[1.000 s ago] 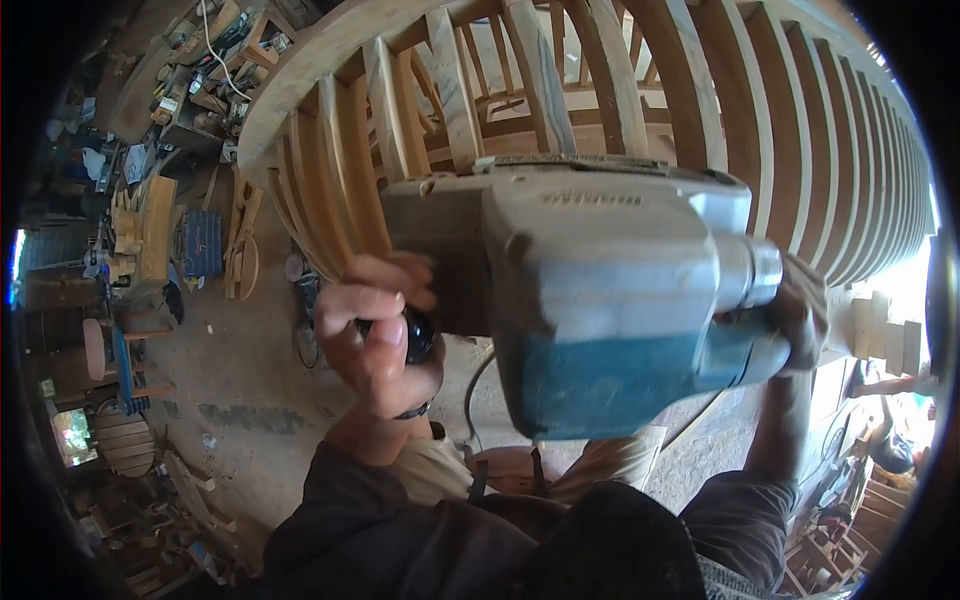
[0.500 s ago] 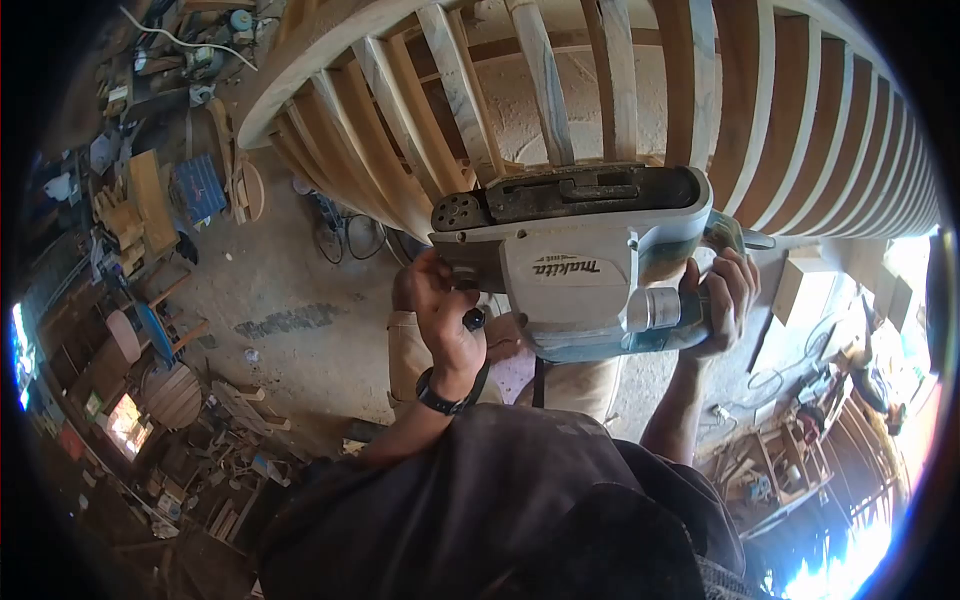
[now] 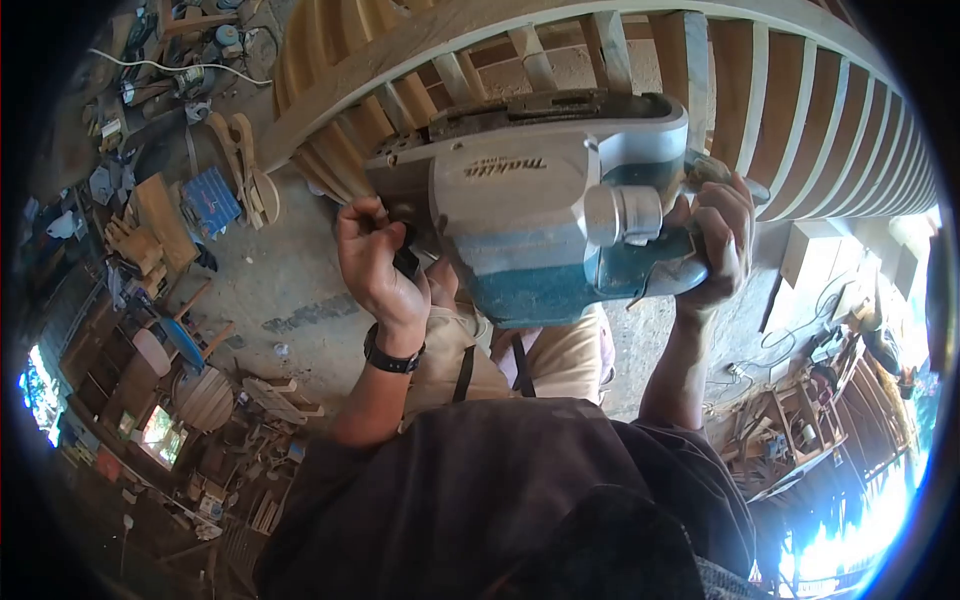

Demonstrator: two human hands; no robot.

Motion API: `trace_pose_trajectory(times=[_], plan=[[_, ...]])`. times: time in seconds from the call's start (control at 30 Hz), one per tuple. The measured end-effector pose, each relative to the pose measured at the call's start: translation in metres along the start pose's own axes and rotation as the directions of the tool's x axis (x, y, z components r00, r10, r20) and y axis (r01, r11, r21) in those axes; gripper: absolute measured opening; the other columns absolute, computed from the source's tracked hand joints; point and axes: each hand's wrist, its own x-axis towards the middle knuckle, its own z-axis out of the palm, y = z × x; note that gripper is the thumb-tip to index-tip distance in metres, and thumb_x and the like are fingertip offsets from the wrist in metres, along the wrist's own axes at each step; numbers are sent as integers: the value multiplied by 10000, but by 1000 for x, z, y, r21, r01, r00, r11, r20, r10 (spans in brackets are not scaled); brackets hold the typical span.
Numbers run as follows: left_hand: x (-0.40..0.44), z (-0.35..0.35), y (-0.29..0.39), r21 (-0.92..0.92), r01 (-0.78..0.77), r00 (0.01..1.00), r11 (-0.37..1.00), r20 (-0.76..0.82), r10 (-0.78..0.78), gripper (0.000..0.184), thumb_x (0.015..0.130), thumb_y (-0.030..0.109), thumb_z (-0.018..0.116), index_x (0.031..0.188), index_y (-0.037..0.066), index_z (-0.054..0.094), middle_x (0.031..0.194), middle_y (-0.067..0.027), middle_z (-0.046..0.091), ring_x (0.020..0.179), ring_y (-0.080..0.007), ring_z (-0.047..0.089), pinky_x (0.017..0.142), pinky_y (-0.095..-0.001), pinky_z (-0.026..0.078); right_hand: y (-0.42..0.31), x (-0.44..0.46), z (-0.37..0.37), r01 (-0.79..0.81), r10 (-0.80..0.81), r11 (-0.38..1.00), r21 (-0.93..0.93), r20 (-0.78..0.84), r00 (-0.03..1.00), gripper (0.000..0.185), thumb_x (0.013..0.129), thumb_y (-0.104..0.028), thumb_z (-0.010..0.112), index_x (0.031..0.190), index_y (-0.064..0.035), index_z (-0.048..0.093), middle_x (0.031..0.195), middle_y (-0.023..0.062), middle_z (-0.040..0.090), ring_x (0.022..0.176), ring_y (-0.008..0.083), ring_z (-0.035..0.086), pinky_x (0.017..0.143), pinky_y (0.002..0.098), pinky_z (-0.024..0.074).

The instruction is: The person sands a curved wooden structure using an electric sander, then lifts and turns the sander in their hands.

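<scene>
Sander point(image 3: 520, 220): I have it at the frame's point(image 3: 400, 68) near side, dark face towards the rim; touching or just apart, I can't tell.
Heft: I judge it heavy and stiff, its smooth casing a little slippery if dusty.
Hold: best by the rear handle point(image 3: 665, 275) and front knob point(image 3: 405, 258), I'd say, fingers off the dark face.
Right hand point(image 3: 725, 240): wrapped firmly round the rear handle.
Left hand point(image 3: 385, 275): half curled at the knob; I can't tell whether it grips.
Edges: the frame's curved rim, with gaps between its slats point(image 3: 785, 110).
Room: floor point(image 3: 285, 250) shows left of the frame; my legs point(image 3: 455, 365) take its near side, a block point(image 3: 808, 252) its near right.
</scene>
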Motion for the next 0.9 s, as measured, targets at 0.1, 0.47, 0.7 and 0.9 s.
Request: trace_pose_trajectory(times=[0.1,0.47,0.7,0.9], plan=[[-13,-2,-5,76,13,1000,997,9,-13,324,780,21,483,1100,29,532,929,-20,501,857,-115,465,832,-252,360,7,-8,-6,-17,17,1000,2,33,999,254,753,22,734,877,-59,528,884,126,620,848,319,643,939,543,478],[-47,-22,-9,-124,684,703,718,-146,-696,399,838,140,475,1236,135,454,909,-27,560,726,-137,539,619,-312,471,-39,-55,-31,-721,706,692,31,179,685,516,832,4,693,1295,-67,478,1164,172,584,1033,240,601,858,361,505],[-26,-14,14,69,646,762,760,-114,-637,368,884,158,499,1242,124,423,916,-49,563,675,-152,542,603,-318,480,-45,-40,-30,-368,689,-282,886,454,564,392,843,-88,621,1205,-22,486,1130,214,544,1060,334,592,952,525,473],[5,1,33,272,372,923,888,-11,-384,103,956,159,475,930,78,534,799,-50,599,620,-122,551,482,-255,417,-59,16,10,-129,881,-297,946,323,344,123,909,-20,519,1009,-90,517,1035,187,509,864,240,546,777,393,520]])
